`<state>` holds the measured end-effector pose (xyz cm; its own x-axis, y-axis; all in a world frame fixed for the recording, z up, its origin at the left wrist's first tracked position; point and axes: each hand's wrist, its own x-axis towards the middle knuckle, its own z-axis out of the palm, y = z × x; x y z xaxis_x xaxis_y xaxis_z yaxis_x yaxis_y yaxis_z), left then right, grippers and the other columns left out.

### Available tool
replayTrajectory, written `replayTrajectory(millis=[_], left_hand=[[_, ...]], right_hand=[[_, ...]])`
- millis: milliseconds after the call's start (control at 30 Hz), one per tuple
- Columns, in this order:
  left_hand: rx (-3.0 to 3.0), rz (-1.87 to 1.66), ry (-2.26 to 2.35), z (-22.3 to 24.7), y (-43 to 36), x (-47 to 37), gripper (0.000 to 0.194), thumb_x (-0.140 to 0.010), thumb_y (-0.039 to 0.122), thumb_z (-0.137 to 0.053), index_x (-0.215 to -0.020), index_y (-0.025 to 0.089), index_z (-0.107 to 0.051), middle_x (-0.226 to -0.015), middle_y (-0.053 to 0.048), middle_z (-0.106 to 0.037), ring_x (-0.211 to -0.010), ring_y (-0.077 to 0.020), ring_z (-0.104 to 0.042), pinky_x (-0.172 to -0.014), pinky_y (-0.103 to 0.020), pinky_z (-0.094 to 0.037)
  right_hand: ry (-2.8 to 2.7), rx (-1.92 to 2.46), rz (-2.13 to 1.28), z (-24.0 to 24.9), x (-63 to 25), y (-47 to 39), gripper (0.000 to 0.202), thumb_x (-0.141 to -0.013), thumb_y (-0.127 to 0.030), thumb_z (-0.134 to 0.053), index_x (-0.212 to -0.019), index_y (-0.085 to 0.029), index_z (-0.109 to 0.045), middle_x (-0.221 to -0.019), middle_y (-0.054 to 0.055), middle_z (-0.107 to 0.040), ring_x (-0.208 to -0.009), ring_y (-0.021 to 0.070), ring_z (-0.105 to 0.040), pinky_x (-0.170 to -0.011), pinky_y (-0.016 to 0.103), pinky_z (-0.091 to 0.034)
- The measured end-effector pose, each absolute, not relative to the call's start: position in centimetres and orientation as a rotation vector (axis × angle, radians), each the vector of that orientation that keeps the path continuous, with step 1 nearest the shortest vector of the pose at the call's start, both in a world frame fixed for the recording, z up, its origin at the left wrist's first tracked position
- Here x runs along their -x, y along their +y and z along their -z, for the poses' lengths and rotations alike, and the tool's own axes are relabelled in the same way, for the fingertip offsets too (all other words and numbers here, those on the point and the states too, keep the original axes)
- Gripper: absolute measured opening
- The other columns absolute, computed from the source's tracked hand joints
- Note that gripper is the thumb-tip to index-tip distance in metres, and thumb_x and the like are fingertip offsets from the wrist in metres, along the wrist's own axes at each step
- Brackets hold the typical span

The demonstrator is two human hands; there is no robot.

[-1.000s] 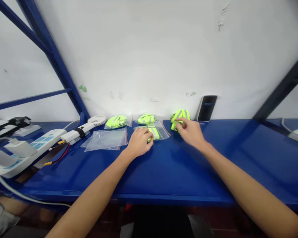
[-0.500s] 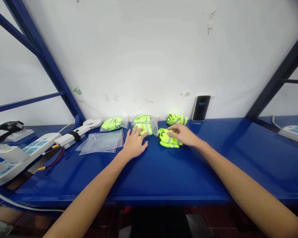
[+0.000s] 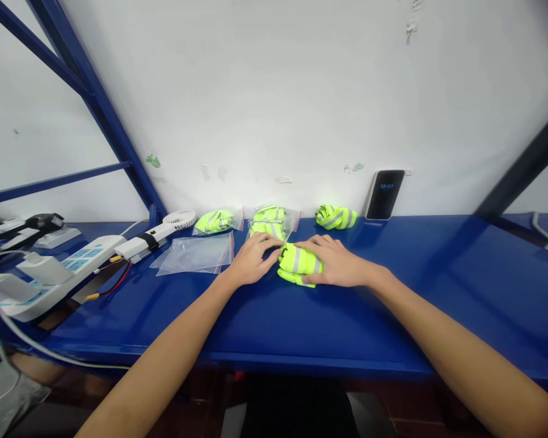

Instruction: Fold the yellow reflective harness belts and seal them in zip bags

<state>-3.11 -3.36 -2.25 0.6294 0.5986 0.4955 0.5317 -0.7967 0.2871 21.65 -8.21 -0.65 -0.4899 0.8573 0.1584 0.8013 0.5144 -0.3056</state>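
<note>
A folded neon-yellow reflective vest [image 3: 299,260] with silver stripes lies on the blue table in front of me. My right hand [image 3: 340,263] is wrapped round its right end, thumb on the near side and fingers over the top. At the vest's left end, my left hand [image 3: 257,258] pinches the edge between fingertips and thumb. Just behind my left hand is a clear bag holding another reflective vest [image 3: 270,220]. A third bundle, a rolled vest without a bag [image 3: 336,217], sits by the wall behind my right hand.
Left of my hands are flat clear zip bags [image 3: 194,254], a bagged vest [image 3: 214,222] and a small white fan [image 3: 179,219]. A power strip [image 3: 73,274] with plugs and cables stands farther left. A phone [image 3: 385,194] leans against the wall.
My right hand has closed round the vest and drawn it left and nearer. My left hand has left the bagged vest and come to the folded vest's left end. The view shifted slightly.
</note>
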Motion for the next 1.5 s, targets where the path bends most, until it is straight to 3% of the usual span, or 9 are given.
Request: replayTrajectory(millis=[267, 467, 600, 733, 1000, 1167, 1267, 1367, 1500], left_hand=[[-2.676, -0.768, 0.702, 1.5, -4.6, 3.1, 0.049, -0.088, 0.04, -0.056, -0.133, 0.021, -0.049, -0.123, -0.011, -0.059, -0.114, -0.0264, -0.054, -0.1, -0.041, -0.042], [-2.701, -0.788, 0.62, 1.5, -5.7, 2.2, 0.081, -0.08, 0.03, -0.059, -0.15, 0.022, -0.019, -0.141, -0.013, -0.044, -0.125, -0.0274, -0.046, -0.103, -0.041, -0.042], [-2.768, -0.707, 0.648, 1.5, -6.4, 1.5, 0.082, -0.075, 0.033, -0.066, -0.148, 0.027, -0.027, -0.139, -0.013, -0.038, -0.121, -0.028, -0.048, -0.099, -0.042, -0.045], [-2.752, -0.678, 0.668, 1.5, -6.6, 1.2, 0.067, -0.073, 0.028, -0.066, -0.137, 0.026, -0.044, -0.134, -0.012, -0.039, -0.119, -0.0276, -0.05, -0.097, -0.04, -0.046], [-2.646, -0.604, 0.739, 2.0, -5.0, 1.6, 0.059, -0.075, 0.038, -0.068, -0.129, 0.022, -0.05, -0.12, -0.009, -0.06, -0.108, -0.0269, -0.059, -0.095, -0.039, -0.045], [-2.633, -0.61, 0.967, 2.2, -4.0, 2.6, 0.05, -0.091, 0.052, -0.047, -0.129, 0.02, -0.053, -0.11, -0.009, -0.068, -0.096, -0.0262, -0.064, -0.083, -0.036, -0.047], [-2.489, -0.696, 1.062, 2.7, -3.2, 3.1, 0.051, -0.093, 0.054, -0.041, -0.125, 0.017, -0.057, -0.107, -0.01, -0.07, -0.095, -0.0261, -0.065, -0.085, -0.037, -0.048], [-2.304, -0.821, 1.094, 3.1, -2.4, 3.5, 0.052, -0.094, 0.053, -0.039, -0.122, 0.015, -0.061, -0.125, -0.013, -0.064, -0.114, -0.0294, -0.059, -0.098, -0.042, -0.044], [-2.184, -0.8, 0.884, 3.2, -1.9, 3.7, 0.046, -0.094, 0.05, -0.037, -0.103, 0.016, -0.067, -0.114, -0.01, -0.069, -0.106, -0.0273, -0.062, -0.096, -0.04, -0.046]], right_hand=[[-2.364, 1.218, -0.631, -0.4, -21.6, -8.3, 0.058, -0.077, -0.04, -0.066, -0.131, -0.022, -0.054, -0.119, 0.009, -0.062, -0.106, 0.0282, -0.058, -0.091, 0.04, -0.045], [-2.135, 1.227, -0.964, -0.2, -22.2, -7.7, 0.029, -0.086, -0.041, -0.053, -0.091, -0.02, -0.072, -0.086, 0.003, -0.071, -0.081, 0.0237, -0.063, -0.07, 0.032, -0.049], [-2.122, 1.214, -1.015, 0.2, -22.3, -7.2, 0.031, -0.086, -0.041, -0.052, -0.081, -0.018, -0.072, -0.074, 0.002, -0.068, -0.072, 0.0217, -0.061, -0.063, 0.031, -0.047], [-2.238, 1.164, -1.004, -0.1, -22.3, -7.4, 0.036, -0.088, -0.046, -0.05, -0.089, -0.018, -0.072, -0.081, 0.003, -0.068, -0.072, 0.0201, -0.06, -0.064, 0.03, -0.047], [-2.217, 1.056, -0.707, -1.1, -23.2, -7.8, 0.062, -0.07, -0.05, -0.076, -0.124, -0.022, -0.062, -0.114, 0.009, -0.064, -0.1, 0.0249, -0.06, -0.083, 0.038, -0.049], [-2.255, 0.855, -0.82, -1.6, -22.1, -8.9, 0.049, -0.087, -0.037, -0.059, -0.135, -0.026, -0.054, -0.134, 0.007, -0.057, -0.123, 0.0279, -0.052, -0.105, 0.047, -0.039], [-2.309, 0.899, -0.862, -1.3, -21.8, -9.3, 0.063, -0.088, -0.031, -0.055, -0.148, -0.032, -0.035, -0.148, 0.005, -0.045, -0.137, 0.0294, -0.039, -0.111, 0.051, -0.032], [-2.415, 0.956, -0.762, -0.6, -21.3, -9.3, 0.09, -0.078, -0.027, -0.067, -0.153, -0.035, -0.018, -0.156, 0.006, -0.03, -0.14, 0.0322, -0.034, -0.11, 0.05, -0.035], [-2.393, 1.036, -0.455, 0.7, -20.2, -9.2, 0.082, -0.075, -0.022, -0.067, -0.147, -0.037, -0.032, -0.148, 0.009, -0.029, -0.121, 0.0301, -0.052, -0.095, 0.046, -0.05]])
